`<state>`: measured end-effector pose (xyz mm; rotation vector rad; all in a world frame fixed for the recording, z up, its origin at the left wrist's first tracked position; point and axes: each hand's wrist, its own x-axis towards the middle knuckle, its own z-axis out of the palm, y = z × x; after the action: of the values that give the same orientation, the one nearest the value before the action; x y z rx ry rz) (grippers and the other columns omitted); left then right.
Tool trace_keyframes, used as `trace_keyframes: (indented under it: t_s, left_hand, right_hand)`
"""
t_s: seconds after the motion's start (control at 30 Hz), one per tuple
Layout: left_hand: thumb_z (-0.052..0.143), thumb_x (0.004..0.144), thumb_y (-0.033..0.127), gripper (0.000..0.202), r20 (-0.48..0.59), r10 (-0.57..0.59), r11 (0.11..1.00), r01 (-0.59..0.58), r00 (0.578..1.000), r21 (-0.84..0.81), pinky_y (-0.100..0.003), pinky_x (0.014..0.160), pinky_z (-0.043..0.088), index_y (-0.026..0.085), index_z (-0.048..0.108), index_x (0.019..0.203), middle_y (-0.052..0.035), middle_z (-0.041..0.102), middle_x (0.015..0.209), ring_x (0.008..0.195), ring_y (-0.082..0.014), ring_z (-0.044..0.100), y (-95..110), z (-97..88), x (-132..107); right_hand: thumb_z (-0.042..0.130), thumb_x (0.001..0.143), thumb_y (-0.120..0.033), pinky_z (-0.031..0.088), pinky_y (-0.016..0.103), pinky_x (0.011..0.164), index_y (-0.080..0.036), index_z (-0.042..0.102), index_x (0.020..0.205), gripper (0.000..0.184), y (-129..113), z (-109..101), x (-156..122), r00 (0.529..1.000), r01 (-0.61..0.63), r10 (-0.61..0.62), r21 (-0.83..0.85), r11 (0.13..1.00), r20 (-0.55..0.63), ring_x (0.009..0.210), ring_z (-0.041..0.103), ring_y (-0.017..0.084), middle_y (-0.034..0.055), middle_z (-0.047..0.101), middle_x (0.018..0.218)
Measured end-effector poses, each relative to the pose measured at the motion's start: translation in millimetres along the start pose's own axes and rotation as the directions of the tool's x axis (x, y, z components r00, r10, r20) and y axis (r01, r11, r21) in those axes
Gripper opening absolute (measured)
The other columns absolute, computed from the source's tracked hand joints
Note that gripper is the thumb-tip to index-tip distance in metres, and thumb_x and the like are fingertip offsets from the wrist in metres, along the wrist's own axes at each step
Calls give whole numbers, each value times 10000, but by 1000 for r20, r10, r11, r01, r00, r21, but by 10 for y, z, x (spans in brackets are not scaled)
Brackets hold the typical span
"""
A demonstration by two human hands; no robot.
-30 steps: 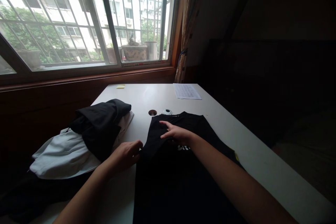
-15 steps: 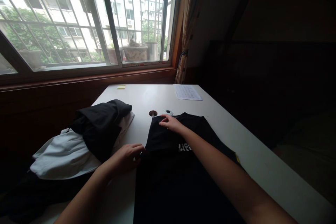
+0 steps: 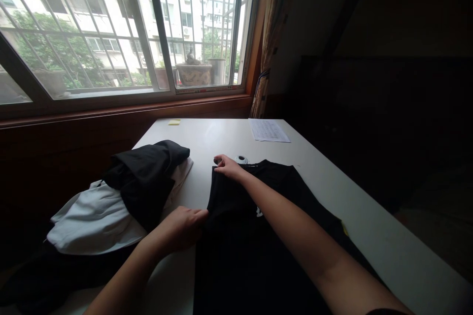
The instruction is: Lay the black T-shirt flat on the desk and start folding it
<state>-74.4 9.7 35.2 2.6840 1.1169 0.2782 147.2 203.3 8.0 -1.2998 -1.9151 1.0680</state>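
A black shirt (image 3: 236,246) with white lettering lies spread on the white table (image 3: 207,133), its neckline toward the window. My left hand (image 3: 184,226) is closed at the shirt's left edge, pinching the fabric beside the armhole. My right hand (image 3: 229,167) reaches across the shirt to its upper left shoulder corner, thumb and fingers pinched on the cloth there. The right forearm covers most of the lettering. The shirt's lower part is dark and runs out of view at the bottom.
Left of the shirt is a heap of clothes, with a black garment (image 3: 148,167) over a light grey one (image 3: 96,221). Printed sheets (image 3: 269,130) and a yellow note (image 3: 174,122) lie at the far edge. A white ring (image 3: 241,159) sits beyond the collar. A barred window is behind.
My right hand has moved left along the shirt's shoulder to its corner. My left hand's fingers have closed tighter at the side edge. The view has shifted slightly.
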Motion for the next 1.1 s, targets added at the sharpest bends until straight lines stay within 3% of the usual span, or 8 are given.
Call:
trace_keyframes:
  t_s: [0.23,0.33,0.5,0.63,0.73,0.9,0.97,1.1]
  left_hand:
    - [549,834,104,123,45,2,995,-6,999,103,-313,542,250,225,538,848,17,610,702,568,-167,553,42,-88,-28]
    - [588,841,126,109,40,14,1000,-14,999,24,-303,572,313,234,589,859,16,617,739,621,-168,574,54,-146,-42]
    - [669,834,158,200,-11,94,982,-95,996,-166,-290,733,435,275,686,995,-24,640,969,873,-203,613,121,-208,-33]
    - [605,879,133,342,-40,96,958,-103,995,-268,-280,730,455,271,659,1188,-47,637,1011,861,-191,621,132,-153,-1]
    - [523,928,120,310,-122,58,950,-93,991,-297,-270,715,464,240,648,1186,-67,639,1042,839,-175,623,81,-91,23]
    - [510,983,254,208,-200,-120,940,47,972,-338,-278,671,491,199,578,1172,-70,643,996,740,-157,605,-79,5,41]
    - [558,955,302,249,-177,-138,925,63,974,-376,-279,651,485,191,545,1178,-49,647,916,713,-160,596,-129,32,39]
    - [605,913,293,190,-81,-130,915,88,988,-394,-255,604,426,191,558,1066,-6,621,791,677,-155,564,-161,62,32]
  right_hand:
    - [714,836,-157,457,320,915,-235,605,1313,495,-92,139,19,998,36,-41,-109,993,-42,954,626,185,6,674,938]
    - [702,851,-154,454,323,912,-251,625,1300,465,-135,180,4,997,50,-57,-140,989,-44,971,627,193,14,686,949]
    - [720,851,-186,458,326,929,-260,609,1328,495,-150,196,15,999,42,-46,-152,988,-23,1015,633,204,19,695,960]
    - [779,834,-302,487,326,913,-245,521,1440,661,-163,90,2,998,23,-14,-128,992,65,1031,647,218,38,705,1002]
    - [883,711,-428,516,341,885,-251,525,1459,848,-193,-40,-36,983,-13,36,-123,992,182,982,675,244,55,717,1023]
    - [955,564,-441,469,382,1034,-324,500,1497,1045,-212,-166,-76,912,-6,56,-123,992,407,1282,559,325,95,575,1438]
    - [940,602,-398,456,385,1059,-335,464,1524,1039,-205,-156,-88,907,6,36,-100,995,419,1323,527,322,95,543,1472]
    - [880,697,-277,494,375,1002,-338,440,1542,955,-186,-90,-143,941,-2,19,-51,999,338,1193,618,283,83,659,1242]
